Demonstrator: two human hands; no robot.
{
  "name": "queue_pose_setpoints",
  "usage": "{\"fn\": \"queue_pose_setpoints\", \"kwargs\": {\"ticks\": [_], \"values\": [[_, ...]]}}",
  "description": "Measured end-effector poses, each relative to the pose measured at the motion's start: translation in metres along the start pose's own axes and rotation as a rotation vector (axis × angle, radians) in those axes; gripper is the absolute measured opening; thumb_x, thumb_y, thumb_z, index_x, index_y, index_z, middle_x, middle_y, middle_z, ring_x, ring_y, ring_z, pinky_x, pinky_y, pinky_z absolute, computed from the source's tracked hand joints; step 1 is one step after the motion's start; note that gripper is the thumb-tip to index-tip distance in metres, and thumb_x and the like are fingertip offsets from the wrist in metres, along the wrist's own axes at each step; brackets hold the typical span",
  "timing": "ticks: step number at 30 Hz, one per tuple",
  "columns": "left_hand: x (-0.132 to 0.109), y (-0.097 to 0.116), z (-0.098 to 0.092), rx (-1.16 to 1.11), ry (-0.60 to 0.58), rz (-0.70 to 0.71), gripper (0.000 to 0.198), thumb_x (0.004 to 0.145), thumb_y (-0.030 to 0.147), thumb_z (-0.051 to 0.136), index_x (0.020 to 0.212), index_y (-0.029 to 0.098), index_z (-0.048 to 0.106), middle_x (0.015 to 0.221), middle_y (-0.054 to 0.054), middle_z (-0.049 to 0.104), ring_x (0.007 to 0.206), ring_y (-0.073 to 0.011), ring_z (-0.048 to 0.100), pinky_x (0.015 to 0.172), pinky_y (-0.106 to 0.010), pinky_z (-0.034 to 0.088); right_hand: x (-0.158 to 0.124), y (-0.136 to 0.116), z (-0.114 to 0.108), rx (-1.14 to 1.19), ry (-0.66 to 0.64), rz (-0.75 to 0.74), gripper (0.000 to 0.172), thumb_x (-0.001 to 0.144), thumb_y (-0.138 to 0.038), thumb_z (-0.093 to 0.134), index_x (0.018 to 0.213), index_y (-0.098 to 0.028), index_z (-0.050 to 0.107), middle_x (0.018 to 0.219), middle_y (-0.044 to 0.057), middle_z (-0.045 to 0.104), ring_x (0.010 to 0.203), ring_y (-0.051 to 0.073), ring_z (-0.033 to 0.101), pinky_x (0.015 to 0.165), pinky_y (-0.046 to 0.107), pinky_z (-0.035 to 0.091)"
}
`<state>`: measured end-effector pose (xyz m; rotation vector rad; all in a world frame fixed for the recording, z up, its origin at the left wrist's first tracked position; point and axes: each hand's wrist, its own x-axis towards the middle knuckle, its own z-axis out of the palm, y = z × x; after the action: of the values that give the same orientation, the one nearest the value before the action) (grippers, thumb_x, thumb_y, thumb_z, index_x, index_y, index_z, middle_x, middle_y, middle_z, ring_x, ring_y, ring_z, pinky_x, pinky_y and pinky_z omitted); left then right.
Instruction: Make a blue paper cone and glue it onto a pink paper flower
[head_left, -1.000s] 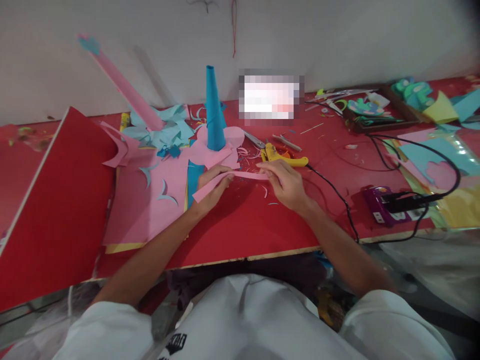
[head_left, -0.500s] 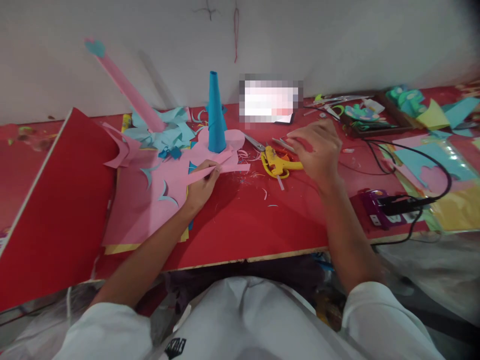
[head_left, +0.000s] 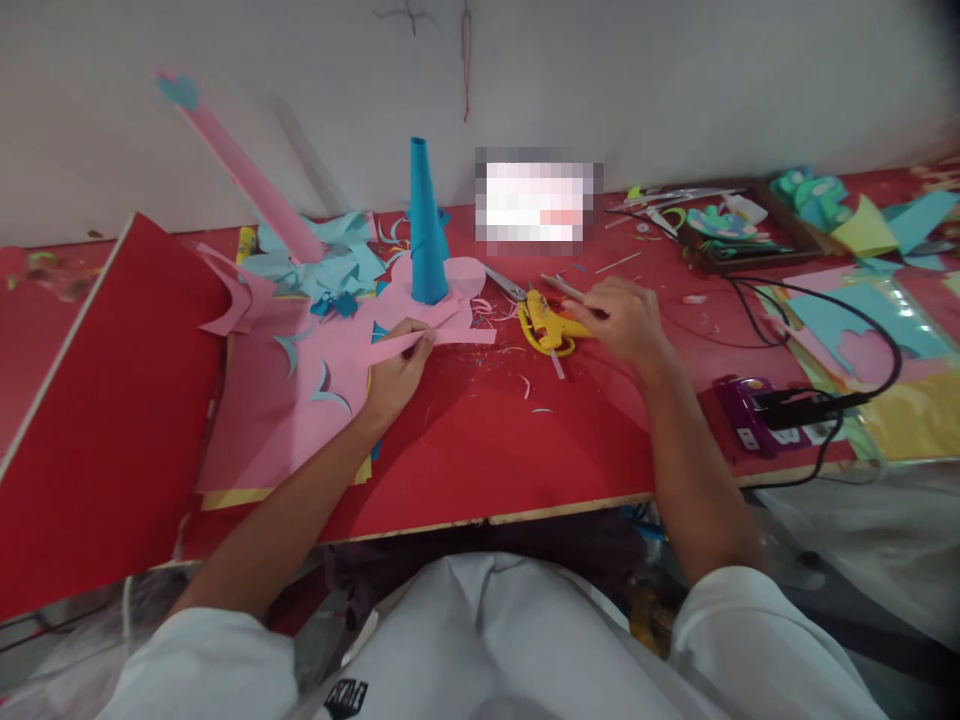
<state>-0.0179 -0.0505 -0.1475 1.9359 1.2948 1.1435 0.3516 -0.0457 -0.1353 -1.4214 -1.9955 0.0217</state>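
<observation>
My left hand [head_left: 399,372] is closed on a pink paper strip [head_left: 469,337], pinched between thumb and fingers. Just beyond it, a tall blue paper cone [head_left: 428,235] stands upright on a pink scalloped paper piece [head_left: 466,275]. My right hand [head_left: 624,315] is lowered beside the yellow glue gun [head_left: 546,322], its fingers closed at the near end of a slim grey rod [head_left: 564,289]; the fingertips are partly hidden. Metal scissors [head_left: 506,284] with yellow handles lie partly under the glue gun. Pink sheets [head_left: 262,430] lie left of my left hand.
A pink paper tube [head_left: 251,185] leans over light blue paper pieces [head_left: 349,262]. A bright blurred screen [head_left: 534,200] stands against the wall. At right are a dark tray [head_left: 795,235], a purple power box [head_left: 739,412] with black cables, and paper sheets [head_left: 919,415]. Scraps litter the middle.
My right hand has come down and slightly left, from above the table to the grey rod beside the glue gun. My left hand keeps its hold on the pink strip.
</observation>
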Motion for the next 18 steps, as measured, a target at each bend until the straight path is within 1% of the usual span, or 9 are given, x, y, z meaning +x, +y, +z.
{"fn": "queue_pose_setpoints", "kwargs": {"ticks": [2,3,4,6,9,11,13,16,18], "values": [[0.001,-0.003,0.001,0.006,0.050,-0.018,0.017,0.102,0.031,0.058,0.087,0.023,0.060,0.078,0.001,0.062,0.076,-0.0176,0.059,0.073,-0.030,0.047,-0.002,0.007,-0.005,0.002,-0.089,-0.017,0.040,0.098,-0.059,0.068,0.076,-0.026,0.069,0.078,0.004,0.070,0.081,0.025,0.062,0.078,0.041,0.049],[0.001,-0.004,0.002,0.006,0.075,-0.034,0.016,0.100,0.027,0.058,0.085,0.023,0.060,0.077,0.001,0.061,0.075,-0.0178,0.059,0.072,-0.030,0.047,-0.003,0.010,-0.007,0.004,-0.131,-0.025,0.034,0.095,-0.059,0.073,0.088,-0.026,0.075,0.087,0.005,0.075,0.087,0.026,0.065,0.080,0.042,0.050],[0.001,-0.005,0.002,0.007,0.091,-0.051,0.014,0.098,0.025,0.058,0.084,0.022,0.060,0.075,0.001,0.061,0.074,-0.0178,0.058,0.071,-0.030,0.046,-0.004,0.012,-0.009,0.008,-0.179,-0.032,0.033,0.092,-0.058,0.076,0.101,-0.027,0.078,0.097,0.006,0.078,0.092,0.027,0.067,0.082,0.042,0.051],[0.001,-0.005,0.002,0.017,0.090,-0.070,0.013,0.095,0.021,0.058,0.082,0.021,0.060,0.074,0.001,0.060,0.072,-0.0172,0.056,0.069,-0.030,0.045,-0.007,0.015,-0.012,0.030,-0.285,-0.039,0.042,0.089,-0.053,0.080,0.122,-0.027,0.077,0.114,0.008,0.080,0.100,0.029,0.070,0.084,0.043,0.053],[0.001,-0.003,0.002,0.053,0.057,-0.061,0.012,0.094,0.019,0.057,0.083,0.021,0.060,0.075,0.001,0.060,0.072,-0.0165,0.055,0.072,-0.029,0.044,-0.009,0.015,-0.014,0.068,-0.394,-0.016,0.041,0.092,-0.041,0.076,0.130,-0.027,0.074,0.127,0.009,0.079,0.103,0.029,0.074,0.083,0.041,0.054],[0.000,-0.002,0.001,0.054,0.044,-0.058,0.012,0.095,0.022,0.056,0.083,0.022,0.059,0.076,0.001,0.059,0.073,-0.0166,0.054,0.071,-0.029,0.042,-0.009,0.014,-0.014,0.065,-0.413,-0.011,0.038,0.093,-0.033,0.072,0.131,-0.026,0.073,0.131,0.010,0.078,0.106,0.029,0.075,0.085,0.041,0.055],[-0.001,0.000,0.001,0.029,0.034,-0.073,0.014,0.096,0.025,0.056,0.082,0.022,0.057,0.075,0.002,0.057,0.073,-0.0167,0.053,0.069,-0.029,0.040,-0.008,0.011,-0.014,0.014,-0.402,-0.019,0.042,0.091,-0.023,0.068,0.132,-0.025,0.070,0.135,0.012,0.076,0.112,0.031,0.074,0.089,0.043,0.055],[-0.001,0.003,0.000,-0.007,0.022,-0.101,0.013,0.095,0.023,0.056,0.082,0.022,0.056,0.075,0.002,0.056,0.073,-0.0167,0.052,0.069,-0.029,0.039,-0.006,0.004,-0.013,-0.109,-0.330,0.010,0.051,0.083,-0.011,0.062,0.132,-0.026,0.064,0.133,0.012,0.073,0.118,0.035,0.070,0.094,0.048,0.055],[-0.001,0.007,0.000,-0.025,0.019,-0.107,0.012,0.093,0.021,0.055,0.081,0.022,0.057,0.075,0.001,0.056,0.074,-0.0166,0.051,0.070,-0.029,0.039,-0.004,-0.002,-0.012,-0.150,-0.260,0.041,0.051,0.080,-0.009,0.063,0.128,-0.027,0.062,0.127,0.012,0.073,0.117,0.036,0.068,0.094,0.050,0.055]]}}
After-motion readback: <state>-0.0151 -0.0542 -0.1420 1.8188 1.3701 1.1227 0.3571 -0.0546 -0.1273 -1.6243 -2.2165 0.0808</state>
